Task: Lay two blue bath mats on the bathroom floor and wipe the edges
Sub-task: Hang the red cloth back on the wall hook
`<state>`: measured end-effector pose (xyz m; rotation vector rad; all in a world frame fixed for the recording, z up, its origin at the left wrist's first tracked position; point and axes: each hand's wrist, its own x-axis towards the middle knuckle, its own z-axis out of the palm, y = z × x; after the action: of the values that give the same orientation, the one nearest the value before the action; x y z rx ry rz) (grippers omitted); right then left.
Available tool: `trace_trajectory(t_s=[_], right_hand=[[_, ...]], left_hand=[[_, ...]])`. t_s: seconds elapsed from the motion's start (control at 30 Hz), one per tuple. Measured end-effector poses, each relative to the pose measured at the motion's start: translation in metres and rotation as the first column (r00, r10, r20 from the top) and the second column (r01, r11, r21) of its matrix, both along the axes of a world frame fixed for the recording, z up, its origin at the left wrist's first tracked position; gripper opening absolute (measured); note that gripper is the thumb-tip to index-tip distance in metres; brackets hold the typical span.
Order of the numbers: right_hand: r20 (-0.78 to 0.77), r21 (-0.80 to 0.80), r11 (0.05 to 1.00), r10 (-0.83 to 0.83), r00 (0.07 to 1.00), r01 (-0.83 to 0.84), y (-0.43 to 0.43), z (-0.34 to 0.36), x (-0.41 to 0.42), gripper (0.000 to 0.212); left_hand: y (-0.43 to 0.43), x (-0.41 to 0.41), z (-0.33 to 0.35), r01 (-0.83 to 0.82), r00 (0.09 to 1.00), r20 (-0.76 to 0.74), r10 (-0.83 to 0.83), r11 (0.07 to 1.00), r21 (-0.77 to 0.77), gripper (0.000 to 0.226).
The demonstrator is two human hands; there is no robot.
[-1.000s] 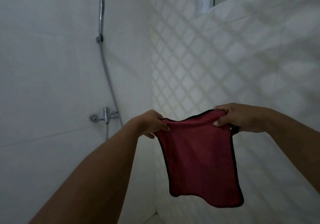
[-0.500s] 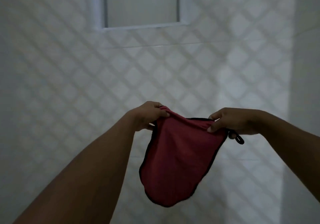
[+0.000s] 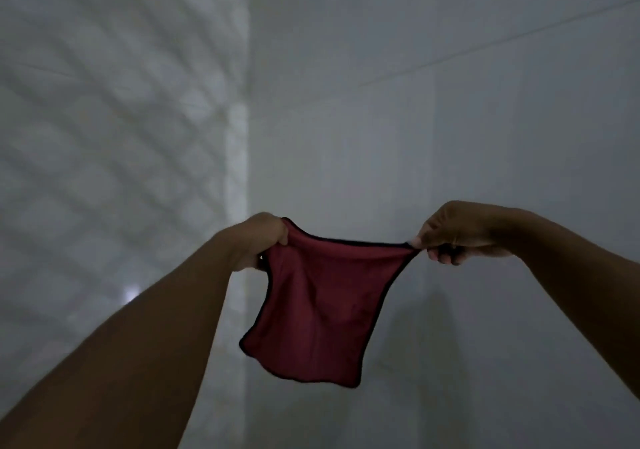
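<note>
Ahead of me the wall has changed: half a second ago I faced diamond tiles under a window, now a corner [image 3: 242,136], diamond tiles left, plain wall [image 3: 450,136] right. Before, the cloth [image 3: 318,306] hung bunched; now its top edge is pulled straighter. No bath mats in view; light is dim and blurred. Both arms reach up and forward, left hand [image 3: 261,240] fisted on one top corner, right hand [image 3: 457,232] pinching the other, cloth hanging between

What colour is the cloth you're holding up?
Dark red cloth with a thin black edge, seen in the head view.
</note>
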<state>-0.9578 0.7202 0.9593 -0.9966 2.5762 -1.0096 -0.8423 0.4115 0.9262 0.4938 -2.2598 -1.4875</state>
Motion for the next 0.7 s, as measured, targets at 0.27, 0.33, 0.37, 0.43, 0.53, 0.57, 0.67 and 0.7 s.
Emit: trace_trajectory(t_s=[0.27, 0.33, 0.37, 0.43, 0.53, 0.57, 0.67, 0.7], right_hand=[[-0.05, -0.063, 0.948, -0.316, 0.947, 0.313, 0.201, 0.029, 0.052, 0.018], [-0.039, -0.082, 0.933, -0.355, 0.934, 0.351, 0.232, 0.035, 0.068, 0.016], [-0.035, -0.106, 0.923, -0.376, 0.926, 0.37, 0.246, 0.037, 0.075, 0.014], [-0.043, -0.162, 0.901, -0.414, 0.909, 0.403, 0.266, 0.041, 0.089, 0.012], [-0.065, -0.265, 0.85, -0.488, 0.871, 0.456, 0.293, 0.047, 0.104, 0.016], [-0.073, -0.297, 0.83, -0.513, 0.855, 0.472, 0.301, 0.047, 0.107, 0.02], [-0.098, -0.452, 0.749, -0.581, 0.808, 0.484, 0.322, 0.047, 0.107, 0.026], [-0.086, -0.531, 0.707, -0.593, 0.801, 0.467, 0.327, 0.045, 0.106, 0.024]], left_hand=[[0.182, -0.069, 0.0, 0.3, 0.953, -0.057, -0.298, 0.953, 0.028, 0.028], [0.213, -0.076, 0.001, 0.336, 0.94, -0.069, -0.335, 0.942, 0.008, 0.028], [0.227, -0.078, 0.002, 0.353, 0.934, -0.067, -0.352, 0.936, -0.008, 0.028], [0.249, -0.079, 0.008, 0.381, 0.922, -0.057, -0.383, 0.924, -0.034, 0.032], [0.279, -0.083, 0.024, 0.433, 0.898, -0.068, -0.435, 0.9, -0.043, 0.036], [0.288, -0.084, 0.028, 0.456, 0.886, -0.073, -0.458, 0.889, -0.044, 0.035], [0.315, -0.091, 0.03, 0.523, 0.848, -0.085, -0.524, 0.852, -0.036, 0.028], [0.323, -0.094, 0.027, 0.539, 0.838, -0.081, -0.54, 0.841, -0.034, 0.027]])
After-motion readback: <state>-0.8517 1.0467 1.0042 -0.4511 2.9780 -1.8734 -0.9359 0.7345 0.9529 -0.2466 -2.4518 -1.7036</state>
